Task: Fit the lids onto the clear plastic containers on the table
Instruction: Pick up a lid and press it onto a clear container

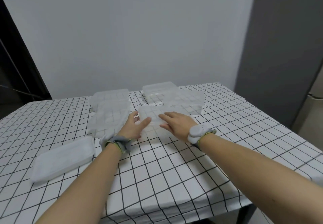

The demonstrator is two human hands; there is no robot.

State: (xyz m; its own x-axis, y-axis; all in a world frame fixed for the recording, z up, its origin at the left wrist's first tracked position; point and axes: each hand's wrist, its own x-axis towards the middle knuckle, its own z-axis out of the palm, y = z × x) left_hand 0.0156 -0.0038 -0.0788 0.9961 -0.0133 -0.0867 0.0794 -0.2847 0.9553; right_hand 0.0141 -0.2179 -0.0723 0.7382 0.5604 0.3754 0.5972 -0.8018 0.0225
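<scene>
Pressing flat: left hand [134, 127] and right hand [176, 124], fingers spread, palms down on lid [153, 117] atop clear container [157, 133], frame centre; nothing gripped. Thin plastic, prob. light, flexy, slick; best pushed at rim corners. More containers [173, 92] upper centre; lidded one [63, 159] lower left on checked cloth [166, 180].

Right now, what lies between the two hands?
In the head view, the clear container lies between the left hand and right hand; both rest on it.
</scene>
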